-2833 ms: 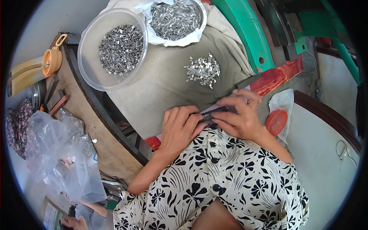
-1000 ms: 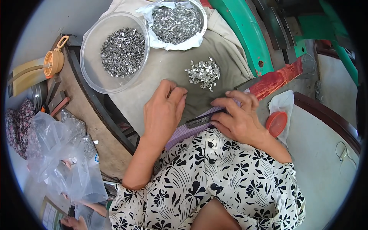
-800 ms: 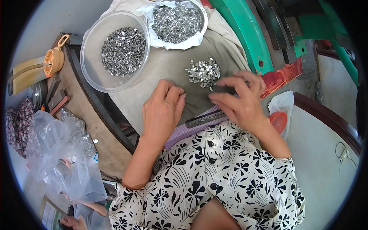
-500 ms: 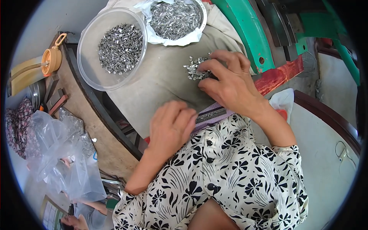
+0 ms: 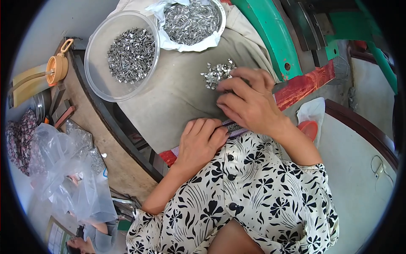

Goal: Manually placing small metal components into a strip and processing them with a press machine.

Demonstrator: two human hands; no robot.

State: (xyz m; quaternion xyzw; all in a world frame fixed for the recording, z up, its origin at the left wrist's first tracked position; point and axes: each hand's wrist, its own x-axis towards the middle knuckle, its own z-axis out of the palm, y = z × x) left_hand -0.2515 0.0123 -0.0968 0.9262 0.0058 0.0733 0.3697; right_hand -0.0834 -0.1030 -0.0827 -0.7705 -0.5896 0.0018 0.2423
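On the grey cloth (image 5: 177,101) lies a small loose pile of shiny metal pieces (image 5: 215,74). My right hand (image 5: 256,101) hovers beside its near right edge, with thumb and fingers curled inward; anything between the fingertips is too small or hidden to make out. Close to my body, a narrow purple-edged strip (image 5: 235,128) with a dark, metal-filled middle runs along the cloth's front edge. My left hand (image 5: 201,139) rests over its left part, fingers bent and pressed together. What the left fingertips hold, if anything, is hidden.
A clear round tub (image 5: 89,63) of short metal bits stands at the far left. Next to it is a lined bowl (image 5: 223,21) of thin metal pins. Green machinery (image 5: 275,46) borders the right. Plastic bags (image 5: 91,190) and a person (image 5: 99,237) are at lower left.
My left hand has come down and to the right onto the purple-edged strip. My right hand has drawn slightly back from the pile toward my body, uncovering more pieces.
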